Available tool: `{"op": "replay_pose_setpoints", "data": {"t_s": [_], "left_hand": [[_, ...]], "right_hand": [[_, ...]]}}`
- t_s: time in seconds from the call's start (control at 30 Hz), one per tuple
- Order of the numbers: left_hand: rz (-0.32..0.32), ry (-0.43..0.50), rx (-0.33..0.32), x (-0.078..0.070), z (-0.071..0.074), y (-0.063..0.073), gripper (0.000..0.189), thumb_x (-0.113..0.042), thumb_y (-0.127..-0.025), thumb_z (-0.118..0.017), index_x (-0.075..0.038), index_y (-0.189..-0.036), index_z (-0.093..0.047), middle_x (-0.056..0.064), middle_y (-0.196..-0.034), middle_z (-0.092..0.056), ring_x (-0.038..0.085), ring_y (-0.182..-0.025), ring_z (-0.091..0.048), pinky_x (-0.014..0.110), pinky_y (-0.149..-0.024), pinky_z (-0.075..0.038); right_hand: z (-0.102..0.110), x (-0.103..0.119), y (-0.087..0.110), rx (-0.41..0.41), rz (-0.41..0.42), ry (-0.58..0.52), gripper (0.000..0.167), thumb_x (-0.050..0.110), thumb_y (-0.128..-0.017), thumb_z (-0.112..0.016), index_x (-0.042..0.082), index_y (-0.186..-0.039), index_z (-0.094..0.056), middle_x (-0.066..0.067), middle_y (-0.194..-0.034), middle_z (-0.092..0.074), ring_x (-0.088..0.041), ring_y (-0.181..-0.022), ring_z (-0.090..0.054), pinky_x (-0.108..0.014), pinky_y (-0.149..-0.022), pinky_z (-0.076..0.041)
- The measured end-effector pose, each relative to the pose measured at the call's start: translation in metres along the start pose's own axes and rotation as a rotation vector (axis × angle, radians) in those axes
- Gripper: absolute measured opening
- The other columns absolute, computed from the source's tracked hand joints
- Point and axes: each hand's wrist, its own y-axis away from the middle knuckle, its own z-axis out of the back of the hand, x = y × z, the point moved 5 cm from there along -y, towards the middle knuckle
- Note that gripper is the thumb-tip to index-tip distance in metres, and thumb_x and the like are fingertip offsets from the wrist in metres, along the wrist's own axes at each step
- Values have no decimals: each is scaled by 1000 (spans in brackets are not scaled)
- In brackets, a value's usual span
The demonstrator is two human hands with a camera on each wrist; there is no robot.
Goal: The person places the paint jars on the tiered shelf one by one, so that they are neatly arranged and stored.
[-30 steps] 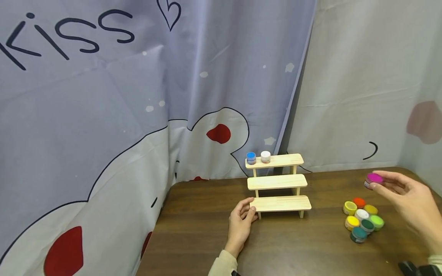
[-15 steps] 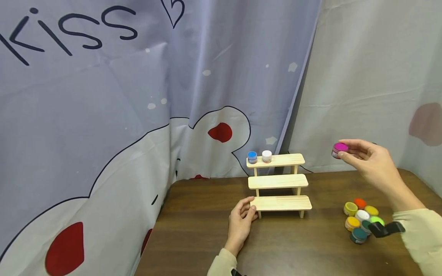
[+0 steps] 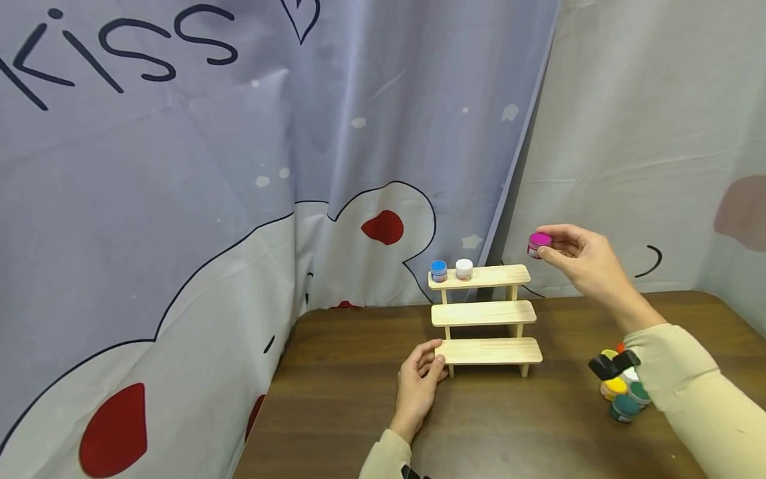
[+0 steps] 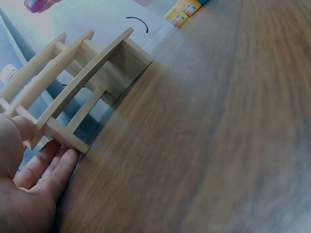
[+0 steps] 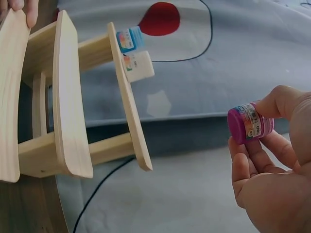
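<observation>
We see a brown wood-grain table (image 3: 335, 386) before a grey-blue curtain (image 3: 179, 179) (its dark lettering (image 3: 133, 52) reads "kiss"); to the right, we find a paler, creased cloth (image 3: 634, 133) hanging.

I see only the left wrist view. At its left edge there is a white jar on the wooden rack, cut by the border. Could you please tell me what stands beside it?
Observer: A blue jar stands beside the white jar, at the left end of the top shelf.
Operator: Thank you. The purple jar is also cut, at the top of my picture. To which side does its lid look?
Observer: In the head view, the right hand holds the purple jar with its lid facing up.
Operator: Good. I see two yellow jars and a small bit of teal. Is there another colour close to them?
Observer: Yes, a dark green jar sits beside the teal jar.
</observation>
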Motion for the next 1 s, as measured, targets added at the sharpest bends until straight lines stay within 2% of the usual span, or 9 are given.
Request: {"op": "replay_pose_setpoints", "data": {"t_s": [0.13, 0.23, 0.4, 0.5, 0.63, 0.87, 1.0], "left_hand": [[2, 1, -2, 0, 0, 0, 32, -8, -109, -73, -14, -140, -75, 11, -119, -79, 19, -108, -76, 32, -92, -69], [-1, 0, -4, 1, 0, 1, 32, -8, -109, -72, -13, -140, -74, 11, -119, -79, 18, -107, -76, 32, -92, -69], [1, 5, -2, 1, 0, 0, 32, -8, -109, -73, -13, -140, -75, 11, -119, -79, 18, -108, -76, 33, -93, -69], [3, 9, -4, 0, 0, 0, 31, -8, -109, -73, -14, -140, -75, 11, -119, -79, 17, -108, -76, 33, -93, -69], [8, 7, -3, -1, 0, 0, 32, -8, -109, -73, -17, -139, -75, 9, -119, -79, 17, -108, -77, 32, -92, -69], [-8, 8, 0, -1, -1, -1, 32, -8, -109, -73, -13, -140, -75, 12, -119, -79, 19, -108, -77, 34, -92, -69], [-10, 12, -1, 0, 0, -1, 32, -7, -109, -73, -13, -140, -75, 12, -119, -79, 19, -108, -77, 34, -92, -69]], "right_hand": [[-12, 1, -6, 25, 2, -9, 41, 2, -106, -75, -10, -144, -64, 16, -110, -74, 4, -97, -72, -9, -84, -59], [-19, 2, -11, 43, 1, 3, 42, 4, -106, -75, -9, -145, -64, 10, -114, -76, 3, -98, -72, -10, -85, -60], [-29, 2, -17, 81, -21, 7, 42, 3, -106, -75, -9, -145, -64, -20, -127, -75, 1, -98, -73, -11, -87, -60], [-36, 1, -19, 128, -46, 27, 43, 6, -106, -76, -9, -145, -63, -30, -134, -72, -1, -100, -74, -12, -87, -61], [-44, -4, -21, 180, -79, 52, 44, 8, -107, -77, -8, -145, -63, -31, -135, -72, -4, -102, -75, -14, -87, -62], [-56, -12, -23, 195, -90, 44, 42, 6, -106, -76, -10, -143, -64, -31, -134, -74, -3, -102, -75, -11, -90, -60], [-61, -17, -24, 210, -114, 47, 43, 4, -106, -75, -9, -145, -63, -30, -133, -74, -10, -104, -76, -14, -89, -62]]}}
